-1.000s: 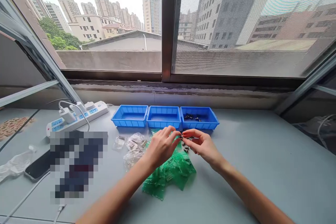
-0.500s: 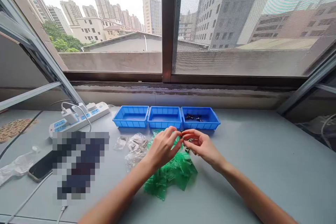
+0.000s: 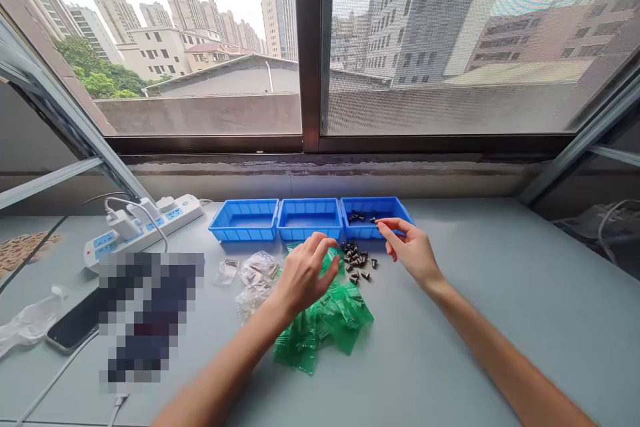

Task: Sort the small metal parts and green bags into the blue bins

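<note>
My left hand (image 3: 309,273) hovers over the green plastic bags (image 3: 345,320), thumb and fingers apart, holding nothing. At the front wall of the right blue bin (image 3: 367,232), my right hand (image 3: 413,250) pinches a small dark screw (image 3: 373,220) between thumb and index finger, at the bin's opening. Several more dark screws lie inside that bin. On the table between my hands is a loose pile of dark screws (image 3: 355,257), some of them apart from the rest. Small clear bags (image 3: 257,273) with metal pieces lie left of the green bags.
The middle blue bin (image 3: 310,233) and left blue bin (image 3: 243,233) stand in a row with the right one. A white power strip (image 3: 145,230), a phone (image 3: 75,320), cables and a crumpled clear bag (image 3: 35,317) occupy the left side. A window rises behind the table.
My hands have parted. The right hand has moved right and forward to the right bin with a screw, uncovering the pile. My left hand has opened and drawn slightly left.
</note>
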`<action>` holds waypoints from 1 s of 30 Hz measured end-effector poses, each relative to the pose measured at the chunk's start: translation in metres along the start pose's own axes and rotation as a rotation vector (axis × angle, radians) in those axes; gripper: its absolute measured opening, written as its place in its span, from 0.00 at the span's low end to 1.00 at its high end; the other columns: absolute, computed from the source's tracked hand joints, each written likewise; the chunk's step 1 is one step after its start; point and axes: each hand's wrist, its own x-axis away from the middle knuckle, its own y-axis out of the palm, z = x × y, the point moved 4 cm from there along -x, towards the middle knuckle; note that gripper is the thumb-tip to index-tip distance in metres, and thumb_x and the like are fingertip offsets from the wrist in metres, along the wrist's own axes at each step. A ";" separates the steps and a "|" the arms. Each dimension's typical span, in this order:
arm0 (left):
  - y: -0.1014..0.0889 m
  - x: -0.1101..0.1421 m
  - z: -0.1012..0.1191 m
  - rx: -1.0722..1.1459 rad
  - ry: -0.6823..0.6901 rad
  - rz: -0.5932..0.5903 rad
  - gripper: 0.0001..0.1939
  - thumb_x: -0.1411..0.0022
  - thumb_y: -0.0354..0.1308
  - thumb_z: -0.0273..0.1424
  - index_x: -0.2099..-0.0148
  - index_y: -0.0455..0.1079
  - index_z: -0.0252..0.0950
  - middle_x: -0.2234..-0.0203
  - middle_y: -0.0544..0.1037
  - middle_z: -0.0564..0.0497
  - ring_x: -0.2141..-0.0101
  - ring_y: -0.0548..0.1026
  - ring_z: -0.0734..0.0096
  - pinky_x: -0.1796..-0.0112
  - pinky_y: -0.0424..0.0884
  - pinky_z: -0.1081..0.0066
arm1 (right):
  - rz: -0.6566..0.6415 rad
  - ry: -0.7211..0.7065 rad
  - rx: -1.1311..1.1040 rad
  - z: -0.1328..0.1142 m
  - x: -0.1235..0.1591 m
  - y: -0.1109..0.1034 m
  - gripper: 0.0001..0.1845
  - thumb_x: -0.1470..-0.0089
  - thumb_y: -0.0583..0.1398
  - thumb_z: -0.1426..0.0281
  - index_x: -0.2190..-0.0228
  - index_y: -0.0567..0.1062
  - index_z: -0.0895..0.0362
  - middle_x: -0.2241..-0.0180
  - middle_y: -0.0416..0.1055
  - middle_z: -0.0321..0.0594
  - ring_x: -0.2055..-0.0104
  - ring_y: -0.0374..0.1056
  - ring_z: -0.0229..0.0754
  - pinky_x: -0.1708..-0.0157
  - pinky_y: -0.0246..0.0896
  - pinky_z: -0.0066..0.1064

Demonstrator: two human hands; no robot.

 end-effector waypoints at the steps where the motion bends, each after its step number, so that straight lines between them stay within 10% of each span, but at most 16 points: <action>1: 0.000 0.000 0.000 0.002 0.002 0.001 0.06 0.35 0.45 0.29 0.57 0.59 0.36 0.65 0.71 0.50 0.70 0.73 0.71 0.70 0.69 0.72 | 0.026 -0.004 0.015 0.000 -0.002 -0.003 0.24 0.59 0.63 0.50 0.69 0.76 0.59 0.80 0.69 0.36 0.84 0.59 0.32 0.87 0.57 0.25; 6: 0.000 -0.001 0.001 0.005 -0.001 -0.002 0.06 0.37 0.46 0.27 0.56 0.59 0.37 0.65 0.71 0.50 0.69 0.73 0.71 0.69 0.70 0.72 | -0.146 -0.081 0.105 -0.004 -0.001 0.000 0.25 0.55 0.62 0.55 0.58 0.75 0.55 0.61 0.75 0.44 0.77 0.69 0.36 0.84 0.63 0.26; 18: 0.004 0.000 0.000 0.005 -0.018 -0.060 0.05 0.37 0.46 0.27 0.58 0.61 0.37 0.66 0.71 0.51 0.71 0.72 0.71 0.70 0.69 0.71 | -0.643 -0.387 0.524 -0.003 0.026 0.027 0.07 0.56 0.65 0.68 0.70 0.80 0.52 0.69 0.73 0.37 0.78 0.61 0.33 0.78 0.59 0.25; 30: 0.008 0.002 0.003 -0.010 -0.044 -0.112 0.06 0.37 0.46 0.28 0.59 0.62 0.37 0.65 0.71 0.51 0.70 0.72 0.71 0.69 0.69 0.71 | -0.551 -0.502 0.730 -0.002 0.027 0.026 0.09 0.47 0.57 0.65 0.69 0.79 0.50 0.67 0.74 0.36 0.76 0.67 0.35 0.73 0.63 0.28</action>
